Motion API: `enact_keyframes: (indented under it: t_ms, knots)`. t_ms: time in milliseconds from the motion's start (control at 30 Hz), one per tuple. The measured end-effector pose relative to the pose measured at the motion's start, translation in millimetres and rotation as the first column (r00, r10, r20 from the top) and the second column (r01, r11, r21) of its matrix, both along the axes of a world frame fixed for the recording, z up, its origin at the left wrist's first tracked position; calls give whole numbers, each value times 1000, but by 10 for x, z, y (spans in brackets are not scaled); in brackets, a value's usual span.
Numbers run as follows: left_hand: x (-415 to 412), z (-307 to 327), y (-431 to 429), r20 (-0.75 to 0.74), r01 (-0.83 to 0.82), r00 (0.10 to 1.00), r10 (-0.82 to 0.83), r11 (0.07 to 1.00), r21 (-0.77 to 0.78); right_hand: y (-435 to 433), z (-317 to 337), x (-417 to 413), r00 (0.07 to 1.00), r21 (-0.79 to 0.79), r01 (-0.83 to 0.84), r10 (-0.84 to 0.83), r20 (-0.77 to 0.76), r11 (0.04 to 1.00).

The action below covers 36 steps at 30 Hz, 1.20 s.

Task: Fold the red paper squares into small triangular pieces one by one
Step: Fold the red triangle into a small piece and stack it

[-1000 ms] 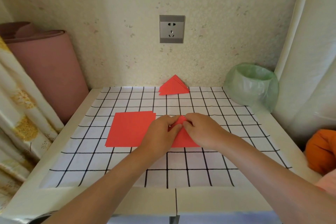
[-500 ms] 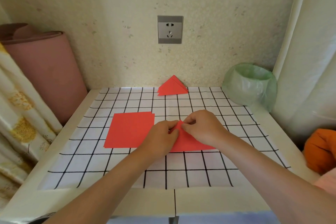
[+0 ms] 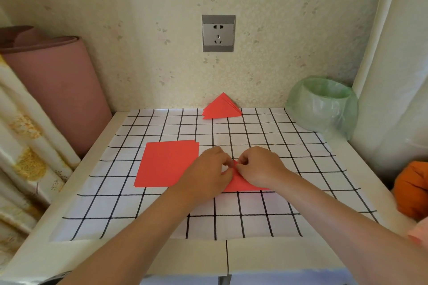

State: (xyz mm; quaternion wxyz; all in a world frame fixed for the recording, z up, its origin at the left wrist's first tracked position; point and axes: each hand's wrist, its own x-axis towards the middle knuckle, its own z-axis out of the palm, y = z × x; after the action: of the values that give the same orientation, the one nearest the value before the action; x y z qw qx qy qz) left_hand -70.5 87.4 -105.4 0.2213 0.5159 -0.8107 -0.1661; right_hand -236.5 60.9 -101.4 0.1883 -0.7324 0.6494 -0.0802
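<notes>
A red paper piece, folded into a triangle, lies on the checked cloth at the middle of the table. My left hand and my right hand meet over its top corner, and both pinch the paper there with curled fingers. The hands hide most of the piece. To the left lies a flat stack of red paper squares. At the far edge of the cloth, by the wall, sits a pile of folded red triangles.
A bin lined with a green plastic bag stands at the back right corner. A rolled pink mat and a curtain flank the table's left side. An orange object sits off the right edge.
Both hands have stayed at the top corner of the triangle, and the paper lies flatter under them. The right hand has shifted slightly right, baring more of the lower edge.
</notes>
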Motion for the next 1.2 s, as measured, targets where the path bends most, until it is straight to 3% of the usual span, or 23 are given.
enact_keyframes:
  t_ms: [133, 400, 500, 567, 667, 867, 1200]
  knots:
    - [13, -61, -22, 109, 118, 986, -123, 992, 51, 1, -28, 9, 999, -69, -9, 5, -51, 998]
    - [-30, -11, 12, 163, 103, 980, -113, 992, 68, 18, -48, -6, 990, -220, -57, 28, -135, 974]
    - [-37, 0, 4, 163, 104, 980, -116, 991, 82, 31, -24, -50, 977, -309, -181, 133, -169, 934]
    - [-36, 1, 12, 158, 103, 981, -117, 990, 96, 55, -3, -65, 942, -280, -289, 218, -257, 916]
    - [-27, -18, 34, 213, 120, 969, -128, 991, 50, 73, 4, -68, 922, -249, -320, 241, -302, 914]
    - [-10, -67, 143, 293, 245, 932, -212, 966, -82, 82, 42, -56, 936, -211, -283, 221, -273, 936]
    - [-76, -81, 512, 329, 257, 925, -192, 952, -167, 171, -42, -67, 953, -273, -254, 192, -234, 928]
